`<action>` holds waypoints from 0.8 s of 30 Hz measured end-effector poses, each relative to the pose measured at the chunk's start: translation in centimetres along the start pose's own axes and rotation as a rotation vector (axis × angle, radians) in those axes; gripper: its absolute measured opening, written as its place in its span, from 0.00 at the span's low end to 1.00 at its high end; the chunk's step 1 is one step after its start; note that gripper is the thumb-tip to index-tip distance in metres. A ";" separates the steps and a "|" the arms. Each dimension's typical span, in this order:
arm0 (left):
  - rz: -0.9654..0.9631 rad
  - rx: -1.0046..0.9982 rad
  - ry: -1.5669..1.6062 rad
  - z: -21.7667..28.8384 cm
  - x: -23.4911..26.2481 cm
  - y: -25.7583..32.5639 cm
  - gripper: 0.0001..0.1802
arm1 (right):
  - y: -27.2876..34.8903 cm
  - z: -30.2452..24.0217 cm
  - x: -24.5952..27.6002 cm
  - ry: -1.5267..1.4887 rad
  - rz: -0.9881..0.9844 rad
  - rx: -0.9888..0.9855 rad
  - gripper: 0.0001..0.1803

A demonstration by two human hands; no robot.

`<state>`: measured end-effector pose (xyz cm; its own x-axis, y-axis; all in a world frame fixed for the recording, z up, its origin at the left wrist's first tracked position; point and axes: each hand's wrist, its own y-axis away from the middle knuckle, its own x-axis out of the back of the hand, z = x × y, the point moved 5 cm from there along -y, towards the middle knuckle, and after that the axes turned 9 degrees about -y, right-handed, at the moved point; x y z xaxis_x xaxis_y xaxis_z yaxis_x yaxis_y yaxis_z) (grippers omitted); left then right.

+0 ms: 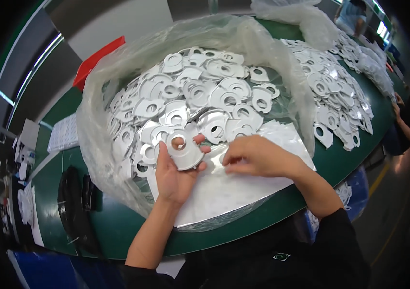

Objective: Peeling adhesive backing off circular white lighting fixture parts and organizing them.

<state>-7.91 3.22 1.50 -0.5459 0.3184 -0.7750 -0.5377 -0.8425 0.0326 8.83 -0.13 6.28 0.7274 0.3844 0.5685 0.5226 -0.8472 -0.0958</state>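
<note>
White discs with round holes fill the middle of the frame, heaped inside a clear plastic bag that sits open on the green table. Your left hand comes up from the lower centre and holds a small stack of discs just left of centre, palm up, thumb on the near left edge and fingertips curled over the right edge; a fingertip shows through the centre hole. The stack sits at the near edge of the heap, touching or just above the discs beneath it; you cannot tell which from this view.

Your right hand lies just right of the stack, fingers bent and drawn together, tips pressed down on the pale sheet that spreads under both hands toward the table's near edge. Whether those fingers pinch a disc is hidden by the knuckles.

At the upper right, a second spread of discs lies loose on the table, beyond the bag's right wall, with more crumpled plastic at the top. A red tray edge shows at the upper left behind the bag. Dark coiled items rest on the table at the lower left. Another person stands at the far right edge, beside the table.
</note>
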 end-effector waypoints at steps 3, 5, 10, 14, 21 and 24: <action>-0.013 0.058 -0.078 -1.0 0.4 -0.3 0.29 | 0.4 -0.7 -2.7 0.115 -0.147 -0.003 0.14; -0.030 0.054 -0.109 -1.6 0.6 -0.7 0.29 | 0.6 -0.9 -3.7 0.152 -0.115 0.028 0.15; -0.030 0.023 -0.129 -1.8 0.9 -0.9 0.28 | 0.2 -1.2 -5.0 0.179 -0.129 0.070 0.18; 0.026 0.044 -0.137 -2.0 0.8 -1.1 0.27 | -0.2 -2.5 -7.3 0.189 -0.217 0.139 0.18; 0.065 0.050 -0.156 -1.9 1.0 -1.1 0.28 | -1.7 -4.2 -9.1 0.265 -0.300 0.095 0.15; 0.056 0.052 -0.161 -2.0 0.8 -1.1 0.28 | -2.2 -4.7 -9.0 0.290 -0.343 0.057 0.13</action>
<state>-6.45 3.58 -0.42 -0.6695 0.3408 -0.6601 -0.5338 -0.8386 0.1085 -0.95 -3.45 5.21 0.3575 0.5139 0.7798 0.7414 -0.6639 0.0976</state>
